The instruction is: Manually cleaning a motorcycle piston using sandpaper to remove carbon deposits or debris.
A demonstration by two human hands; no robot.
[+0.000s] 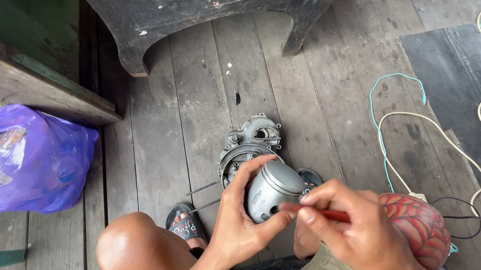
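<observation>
Weathered grey plank floor (194,103); L hand (239,230) clasping piston (273,191), R hand (359,232) pinching red tool (330,214).

the left hand (240,224) covers the lower left side of the grey metal piston (273,191), so that part cannot be seen. the right hand (359,235) hides most of the red tool (330,215), and its tip against the piston is too small to tell. the engine cover (248,146) on the floor is partly behind the piston and the fingers (251,168). the dark wooden stool (209,3) is cut off by the top edge. the purple plastic bag (27,160) is cut by the left edge, and its content is unclear.
</observation>
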